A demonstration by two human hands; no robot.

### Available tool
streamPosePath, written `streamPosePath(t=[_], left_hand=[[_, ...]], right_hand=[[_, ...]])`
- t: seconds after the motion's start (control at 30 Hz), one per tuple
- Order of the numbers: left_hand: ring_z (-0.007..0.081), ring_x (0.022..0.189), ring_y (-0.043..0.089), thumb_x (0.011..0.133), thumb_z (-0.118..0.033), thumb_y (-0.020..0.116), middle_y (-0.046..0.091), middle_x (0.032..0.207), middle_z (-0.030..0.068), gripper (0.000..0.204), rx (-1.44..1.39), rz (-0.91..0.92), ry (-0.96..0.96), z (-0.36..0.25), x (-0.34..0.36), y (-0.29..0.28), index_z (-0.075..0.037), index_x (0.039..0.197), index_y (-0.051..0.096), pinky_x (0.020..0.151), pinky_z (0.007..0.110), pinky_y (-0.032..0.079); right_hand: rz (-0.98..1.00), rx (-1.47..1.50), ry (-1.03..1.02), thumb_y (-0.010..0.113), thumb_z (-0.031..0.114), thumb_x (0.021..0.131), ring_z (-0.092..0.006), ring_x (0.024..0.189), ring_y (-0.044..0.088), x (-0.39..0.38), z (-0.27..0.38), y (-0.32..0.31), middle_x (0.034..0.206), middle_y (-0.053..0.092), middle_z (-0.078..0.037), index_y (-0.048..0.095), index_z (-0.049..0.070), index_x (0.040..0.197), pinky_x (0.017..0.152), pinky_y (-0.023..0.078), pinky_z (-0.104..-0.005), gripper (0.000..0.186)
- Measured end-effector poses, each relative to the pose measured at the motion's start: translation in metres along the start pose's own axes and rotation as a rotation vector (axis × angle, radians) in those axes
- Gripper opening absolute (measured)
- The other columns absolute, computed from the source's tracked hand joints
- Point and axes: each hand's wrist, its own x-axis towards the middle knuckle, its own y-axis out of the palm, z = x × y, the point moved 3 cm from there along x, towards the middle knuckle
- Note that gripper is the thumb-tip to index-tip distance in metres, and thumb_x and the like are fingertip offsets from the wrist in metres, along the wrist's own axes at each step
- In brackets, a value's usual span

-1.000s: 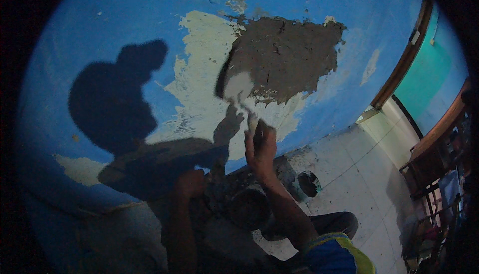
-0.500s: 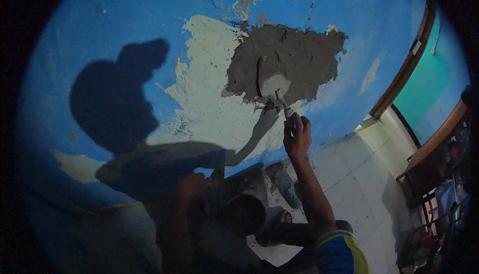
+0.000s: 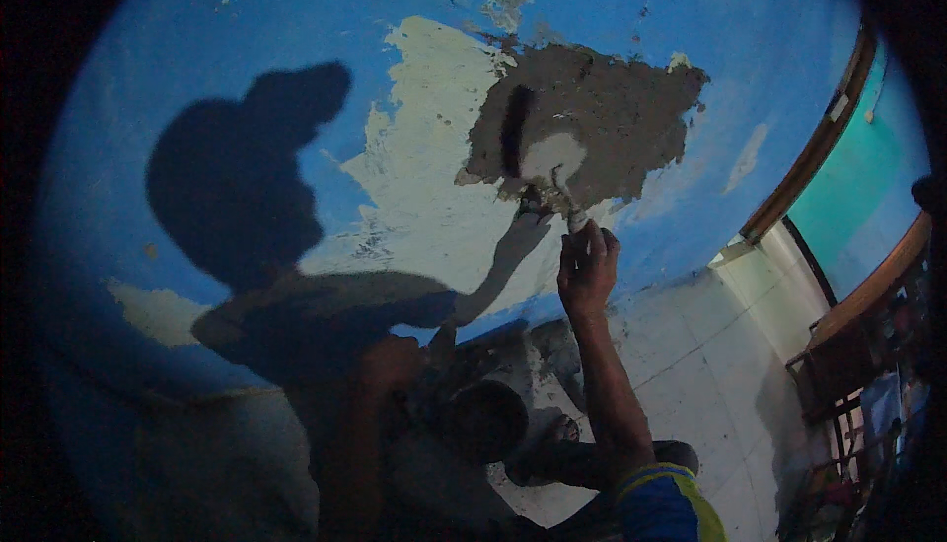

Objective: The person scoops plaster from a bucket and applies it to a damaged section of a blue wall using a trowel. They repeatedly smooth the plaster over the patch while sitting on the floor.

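My right hand is closed round the handle of a trowel with a pale, rounded blade. The blade is over the lower part of a dark grey patch of wet mortar on the blue wall; whether it touches cannot be told. A dark shadow band lies at the blade's left edge. Bare pale plaster borders the mortar on the left. Lower down, my left hand is closed in deep shade, and what it grips is hidden. Close to it is a dark round bucket.
Pale floor tiles run along the wall's foot at the right. Beyond them stands dark wooden furniture with things on it. A brown wooden frame edges the wall at right. My shadow covers much of the left wall.
The view has shifted a little, moving the wall patch rightward. My right hand stays on the trowel, and the shadow beside its blade has grown wider. My left hand stays low and closed.
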Motion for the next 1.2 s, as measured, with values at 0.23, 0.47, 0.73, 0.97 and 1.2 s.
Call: streamPosePath(t=[0.23, 0.47, 0.73, 0.97, 1.2], left_hand=[[0.0414, 0.101, 0.067, 0.1, -0.044, 0.047, 0.069, 0.108, 0.024, 0.05, 0.036, 0.031, -0.018, 0.0, 0.004, -0.001, 0.0, 0.11, 0.067, 0.09, 0.053, 0.052], [0.0417, 0.103, 0.066, 0.1, -0.045, 0.047, 0.068, 0.11, 0.0259, 0.05, 0.015, 0.043, 0.001, 0.0, 0.006, 0.001, 0.001, 0.109, 0.066, 0.091, 0.053, 0.052], [0.0409, 0.106, 0.066, 0.097, -0.04, 0.052, 0.068, 0.114, 0.0245, 0.045, -0.057, -0.019, -0.023, -0.006, 0.0, 0.0, 0.001, 0.108, 0.068, 0.093, 0.051, 0.052], [0.0408, 0.103, 0.067, 0.098, -0.036, 0.051, 0.069, 0.112, 0.0249, 0.042, -0.009, -0.057, 0.024, -0.008, 0.0, 0.0, 0.001, 0.105, 0.07, 0.091, 0.051, 0.053], [0.0394, 0.11, 0.064, 0.095, -0.042, 0.059, 0.066, 0.118, 0.0229, 0.046, -0.039, 0.052, -0.024, -0.004, 0.0, -0.001, -0.001, 0.115, 0.063, 0.093, 0.052, 0.051]], right_hand=[[-0.003, -0.087, 0.074, 0.074, 0.011, 0.088, -0.0417, 0.106, 0.059, 0.019, -0.013, 0.008, 0.117, 0.059, -0.023, 0.054, 0.004, 0.13, 0.085, 0.052, -0.0483, 0.047], [-0.203, 0.095, 0.372, 0.068, 0.011, 0.091, -0.0411, 0.103, 0.056, 0.033, -0.069, 0.005, 0.12, 0.055, -0.023, 0.05, -0.002, 0.131, 0.089, 0.047, -0.0468, 0.045], [-0.076, 0.123, 0.278, 0.072, 0.008, 0.088, -0.0411, 0.107, 0.057, 0.003, -0.032, -0.004, 0.119, 0.056, -0.023, 0.051, -0.001, 0.132, 0.092, 0.048, -0.0461, 0.05], [0.026, 0.009, -0.031, 0.077, 0.006, 0.084, -0.0418, 0.1, 0.062, -0.008, 0.006, 0.012, 0.117, 0.059, -0.026, 0.057, 0.007, 0.131, 0.079, 0.054, -0.0463, 0.051], [-0.058, -0.09, 0.22, 0.07, 0.01, 0.09, -0.0387, 0.1, 0.058, -0.021, -0.045, 0.017, 0.111, 0.061, -0.02, 0.053, 0.0, 0.132, 0.085, 0.05, -0.0441, 0.047]])
